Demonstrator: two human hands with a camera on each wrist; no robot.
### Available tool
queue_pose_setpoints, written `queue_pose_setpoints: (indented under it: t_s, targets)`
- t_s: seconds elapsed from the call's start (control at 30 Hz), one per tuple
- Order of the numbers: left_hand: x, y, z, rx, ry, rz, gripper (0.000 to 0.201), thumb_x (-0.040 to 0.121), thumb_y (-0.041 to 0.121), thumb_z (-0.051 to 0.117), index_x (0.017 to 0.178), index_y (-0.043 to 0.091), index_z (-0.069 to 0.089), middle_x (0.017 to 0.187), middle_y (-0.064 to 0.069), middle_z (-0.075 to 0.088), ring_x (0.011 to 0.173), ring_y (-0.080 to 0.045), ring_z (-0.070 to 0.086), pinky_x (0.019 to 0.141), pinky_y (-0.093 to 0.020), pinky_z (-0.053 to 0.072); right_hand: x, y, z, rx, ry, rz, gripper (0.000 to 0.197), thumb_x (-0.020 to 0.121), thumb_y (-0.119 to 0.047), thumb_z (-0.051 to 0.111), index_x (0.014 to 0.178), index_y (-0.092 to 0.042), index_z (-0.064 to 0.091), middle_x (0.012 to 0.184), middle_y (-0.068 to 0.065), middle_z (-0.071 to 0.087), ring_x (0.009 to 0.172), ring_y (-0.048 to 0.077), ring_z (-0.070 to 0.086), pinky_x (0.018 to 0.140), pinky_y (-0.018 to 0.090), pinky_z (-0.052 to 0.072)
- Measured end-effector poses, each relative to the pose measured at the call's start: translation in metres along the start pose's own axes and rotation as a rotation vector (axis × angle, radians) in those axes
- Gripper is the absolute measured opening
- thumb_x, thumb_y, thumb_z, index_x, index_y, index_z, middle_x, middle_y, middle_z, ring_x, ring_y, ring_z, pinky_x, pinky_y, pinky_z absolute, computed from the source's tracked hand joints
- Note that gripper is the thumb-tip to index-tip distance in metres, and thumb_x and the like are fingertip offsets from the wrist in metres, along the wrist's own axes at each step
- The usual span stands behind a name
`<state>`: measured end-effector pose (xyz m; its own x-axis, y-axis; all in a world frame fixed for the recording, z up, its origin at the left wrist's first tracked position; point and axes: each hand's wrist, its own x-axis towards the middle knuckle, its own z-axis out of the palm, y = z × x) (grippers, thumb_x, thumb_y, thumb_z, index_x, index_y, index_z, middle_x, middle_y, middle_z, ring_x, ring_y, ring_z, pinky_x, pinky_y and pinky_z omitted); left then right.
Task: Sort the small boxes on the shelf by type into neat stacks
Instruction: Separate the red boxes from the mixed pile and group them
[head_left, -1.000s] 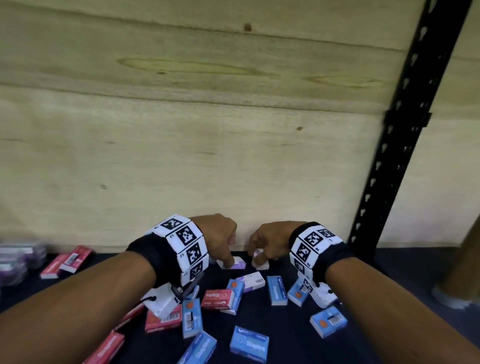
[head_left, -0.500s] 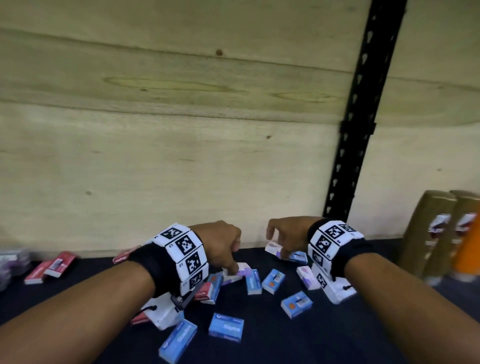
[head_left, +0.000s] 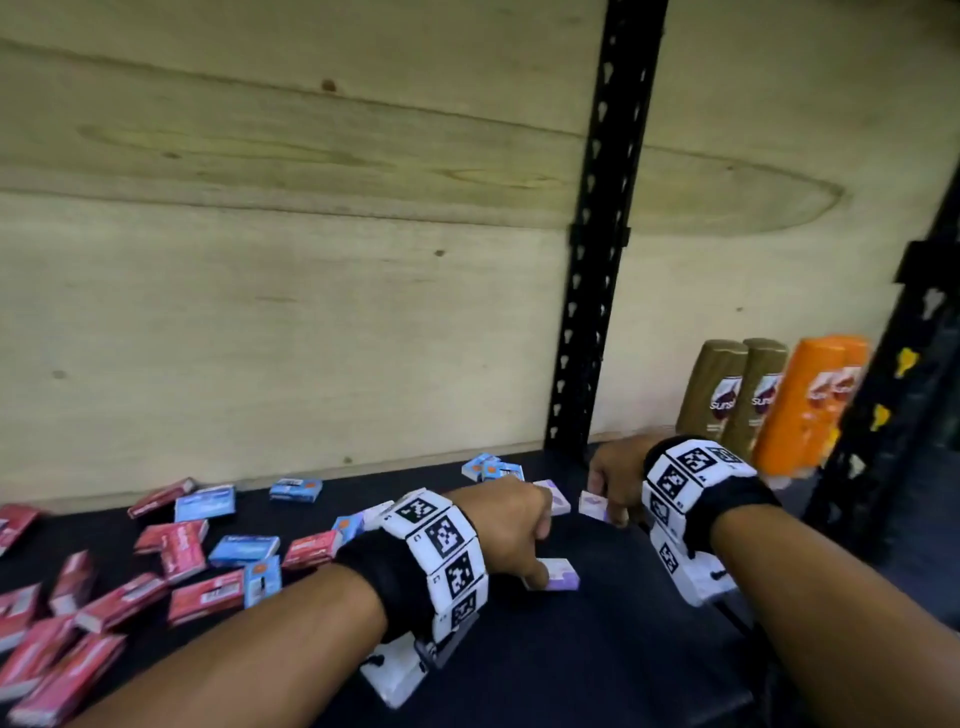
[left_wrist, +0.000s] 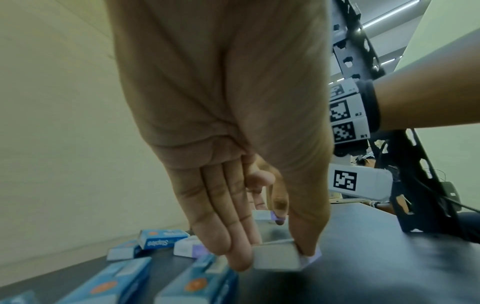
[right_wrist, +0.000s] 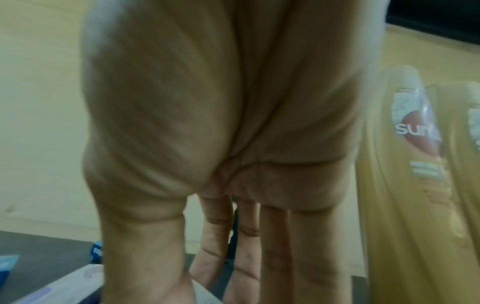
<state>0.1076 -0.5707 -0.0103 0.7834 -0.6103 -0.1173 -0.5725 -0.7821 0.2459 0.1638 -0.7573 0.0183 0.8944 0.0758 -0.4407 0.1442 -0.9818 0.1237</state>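
Observation:
Small red, blue and white-lilac boxes lie on the dark shelf. My left hand pinches a white-lilac box between thumb and fingers, low on the shelf; the left wrist view shows that hand on the box. A little farther back, my right hand pinches a second white-lilac box with fingers pointing down. In the right wrist view that hand has its thumb on the pale box. A third white-lilac box sits between the hands.
Red boxes and blue boxes are scattered on the left. A black upright post stands behind the right hand. Two gold bottles and an orange bottle stand at the back right. A plywood wall closes the back.
The view has swung right. Both hands have moved right, away from the mixed pile, with white-lilac boxes. The bottles have come fully into view.

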Motion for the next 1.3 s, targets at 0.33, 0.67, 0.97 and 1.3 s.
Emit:
queue_pose_setpoints:
  t_s: [0.33, 0.67, 0.97, 1.3]
  targets:
    - [0.009, 0.014, 0.015, 0.006, 0.008, 0.027, 0.036, 0.074, 0.034, 0.08, 0.09, 0.023, 0.05, 0.097, 0.0, 0.066, 0.087, -0.018, 0.06, 0.08, -0.039, 0.055, -0.018, -0.005, 0.002, 0.023, -0.108, -0.059, 0.045, 0.086, 0.004, 0.066, 0.129, -0.005, 0.058, 0.075, -0.004, 0.059, 0.035, -0.008, 0.052, 0.037, 0.009, 0.04]
    - [-0.015, -0.03, -0.013, 0.029, 0.014, -0.111, 0.037, 0.08, 0.045, 0.074, 0.099, 0.015, 0.066, 0.092, 0.002, 0.069, 0.089, -0.018, 0.064, 0.077, -0.032, 0.051, -0.002, -0.026, -0.004, 0.021, 0.155, -0.081, 0.023, 0.086, -0.015, 0.071, 0.109, -0.016, 0.067, 0.1, -0.004, 0.068, 0.087, 0.013, 0.058, 0.078, 0.024, 0.049]
    - [-0.063, -0.12, -0.036, 0.124, -0.01, -0.452, 0.053, 0.074, 0.059, 0.074, 0.112, 0.025, 0.059, 0.111, 0.003, 0.063, 0.1, -0.018, 0.06, 0.09, -0.036, 0.051, 0.031, -0.093, -0.024, 0.076, 0.235, -0.288, 0.028, 0.082, -0.037, 0.075, 0.107, -0.028, 0.064, 0.098, -0.011, 0.056, 0.092, 0.015, 0.056, 0.077, 0.027, 0.044]
    - [-0.081, -0.143, -0.031, 0.04, -0.11, -0.37, 0.073, 0.071, 0.057, 0.078, 0.13, 0.021, 0.054, 0.122, 0.006, 0.062, 0.106, -0.015, 0.059, 0.093, -0.032, 0.049, 0.054, -0.161, -0.033, 0.061, 0.133, -0.442, 0.046, 0.079, -0.038, 0.079, 0.121, -0.025, 0.063, 0.109, -0.009, 0.06, 0.102, 0.017, 0.059, 0.093, 0.035, 0.049]
